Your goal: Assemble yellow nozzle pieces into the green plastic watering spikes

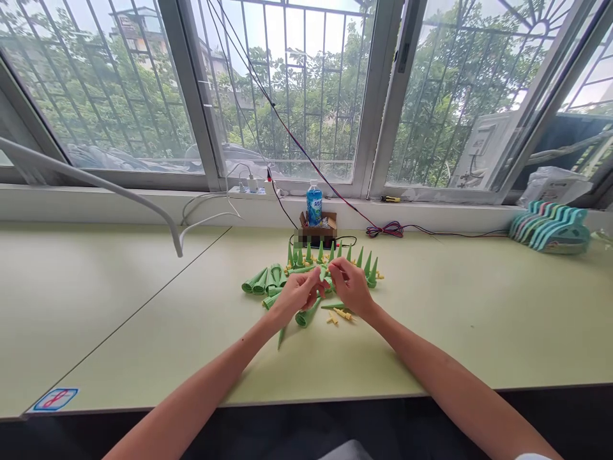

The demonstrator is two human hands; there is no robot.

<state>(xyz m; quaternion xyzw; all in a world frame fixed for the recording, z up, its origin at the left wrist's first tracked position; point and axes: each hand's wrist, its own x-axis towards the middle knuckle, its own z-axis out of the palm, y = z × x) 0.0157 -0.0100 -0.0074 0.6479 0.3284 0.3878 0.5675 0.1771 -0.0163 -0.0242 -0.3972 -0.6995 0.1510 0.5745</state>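
Above the middle of the table, my left hand (pixel 299 292) is closed on a green plastic watering spike (pixel 322 273). My right hand (pixel 353 286) pinches close to the spike's end, and its fingers hide what they hold. Around my hands lie several loose green spikes (pixel 309 315), some with their wide mouths facing me. Behind my hands, several more spikes (pixel 368 263) stand point up in a row, with yellow fittings at their bases. Two loose yellow valve fittings (pixel 343 314) lie just below my right hand.
A blue bottle (pixel 314 204) stands in a small cardboard box (pixel 330 225) by the window sill. Bundled wire (pixel 385 229) runs along the back towards teal hangers (pixel 550 229) at the right. A white cable (pixel 143 195) arches over the left side of the pale table (pixel 454 319).
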